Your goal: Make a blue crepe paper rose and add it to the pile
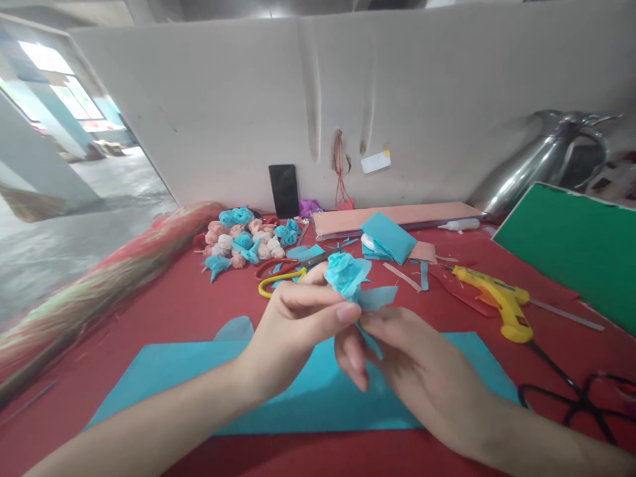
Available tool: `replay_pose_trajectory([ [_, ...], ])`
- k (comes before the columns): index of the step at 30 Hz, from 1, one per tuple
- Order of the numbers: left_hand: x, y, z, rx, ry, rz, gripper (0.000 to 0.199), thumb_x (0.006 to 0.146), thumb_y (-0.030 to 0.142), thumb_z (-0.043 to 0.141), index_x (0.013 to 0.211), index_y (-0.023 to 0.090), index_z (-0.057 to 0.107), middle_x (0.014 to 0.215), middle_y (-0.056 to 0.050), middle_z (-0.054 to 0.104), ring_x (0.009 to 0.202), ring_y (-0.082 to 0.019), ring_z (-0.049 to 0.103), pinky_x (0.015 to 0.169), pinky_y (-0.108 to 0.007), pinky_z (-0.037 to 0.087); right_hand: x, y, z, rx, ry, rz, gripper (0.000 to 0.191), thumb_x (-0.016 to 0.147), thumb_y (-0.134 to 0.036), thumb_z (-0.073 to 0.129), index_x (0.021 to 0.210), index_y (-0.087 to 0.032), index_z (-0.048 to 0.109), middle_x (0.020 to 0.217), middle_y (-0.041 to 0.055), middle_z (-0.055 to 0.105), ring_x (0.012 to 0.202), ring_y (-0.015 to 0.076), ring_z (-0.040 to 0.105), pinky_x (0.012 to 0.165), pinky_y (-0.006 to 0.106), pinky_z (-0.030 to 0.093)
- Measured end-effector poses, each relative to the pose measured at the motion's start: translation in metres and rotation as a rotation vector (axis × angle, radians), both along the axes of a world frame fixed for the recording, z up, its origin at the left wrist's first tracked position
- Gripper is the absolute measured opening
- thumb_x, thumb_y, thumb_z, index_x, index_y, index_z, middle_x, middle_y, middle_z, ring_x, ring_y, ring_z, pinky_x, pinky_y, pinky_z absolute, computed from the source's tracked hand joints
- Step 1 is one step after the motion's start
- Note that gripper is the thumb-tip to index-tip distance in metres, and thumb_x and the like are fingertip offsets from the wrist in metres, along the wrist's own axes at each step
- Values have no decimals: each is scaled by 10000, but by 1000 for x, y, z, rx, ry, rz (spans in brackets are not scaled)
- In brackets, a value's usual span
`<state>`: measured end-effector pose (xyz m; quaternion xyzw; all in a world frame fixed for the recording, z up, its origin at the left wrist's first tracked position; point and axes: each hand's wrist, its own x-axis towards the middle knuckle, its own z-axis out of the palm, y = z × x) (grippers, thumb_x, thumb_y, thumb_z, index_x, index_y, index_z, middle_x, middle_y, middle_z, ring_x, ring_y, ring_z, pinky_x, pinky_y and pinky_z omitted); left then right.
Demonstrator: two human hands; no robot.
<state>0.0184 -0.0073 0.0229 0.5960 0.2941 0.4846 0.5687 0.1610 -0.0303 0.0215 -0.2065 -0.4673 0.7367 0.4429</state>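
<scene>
A blue paper rose (346, 273) is held upright between both hands, above a long blue paper sheet (278, 391) on the red tabletop. My left hand (298, 315) pinches the base of the bloom between thumb and fingers. My right hand (417, 358) has its fingers closed round the lower paper just under the bloom, partly hidden. A loose blue strip (380, 298) sticks out to the right from the flower's base. Behind my left hand lie scissors (278, 278) with red and yellow handles.
Finished paper roses (243, 240) are piled at the back left. A black phone (284, 191) leans on the wall. Folded blue paper (390, 238) lies behind the flower. On the right are a yellow glue gun (497, 295), a green board (571, 248) and a metal jug (536, 165).
</scene>
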Motion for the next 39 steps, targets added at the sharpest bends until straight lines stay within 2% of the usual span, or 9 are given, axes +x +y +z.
replay_pose_trajectory([
  [3,-1,0,-2,40,-99,52,195,695,402,735,549,273,733,631,-3,664,684,-167,594,644,-275,513,3,0,-2,146,-122,-241,59,835,-289,609,835,-237,637,791,-13,588,745,119,509,665,230,417],
  [6,-1,1,-3,77,-152,43,54,690,351,752,637,340,756,765,14,668,770,-160,593,705,-266,512,6,-1,1,165,-187,-336,168,773,-339,681,929,-295,635,917,-18,626,787,128,544,681,235,451],
  [10,0,0,-4,121,-109,27,76,726,300,730,701,362,763,804,11,658,826,-167,600,722,-266,515,5,-3,8,143,-243,-406,107,732,-287,712,808,-274,638,866,-11,632,716,132,555,586,237,448],
  [16,1,0,-3,169,-12,70,107,777,321,676,732,302,770,861,-14,697,850,-205,609,799,-327,506,4,-1,10,270,-315,-623,59,747,-300,703,715,-264,670,709,5,572,651,143,512,550,258,433],
  [21,1,-1,0,163,45,125,227,790,312,644,589,248,727,709,1,606,720,-168,551,674,-290,470,7,-2,10,452,-393,-732,91,745,-215,699,692,-255,637,703,-5,566,664,138,509,547,247,429],
  [25,2,-2,0,176,66,144,305,808,272,617,509,230,660,621,18,484,676,-140,457,657,-267,406,6,-3,9,538,-451,-766,103,772,-206,680,707,-261,622,719,-21,567,658,120,494,536,229,410],
  [30,2,-5,-3,171,18,116,315,823,300,617,519,217,609,630,18,458,688,-142,424,658,-262,379,8,-6,8,615,-488,-791,105,774,-207,691,734,-276,623,758,-28,568,690,111,493,583,221,439],
  [35,3,-6,-4,163,-23,85,347,845,333,592,522,207,579,708,13,477,734,-144,424,705,-259,374,7,-7,8,588,-458,-782,119,780,-198,676,715,-268,605,735,-26,563,695,117,488,590,224,438],
  [39,3,-5,-4,170,-21,100,344,842,338,594,526,204,593,698,9,449,707,-141,408,679,-261,367,5,-5,5,565,-427,-770,111,779,-188,663,746,-262,588,746,-35,554,685,112,498,606,227,437],
])
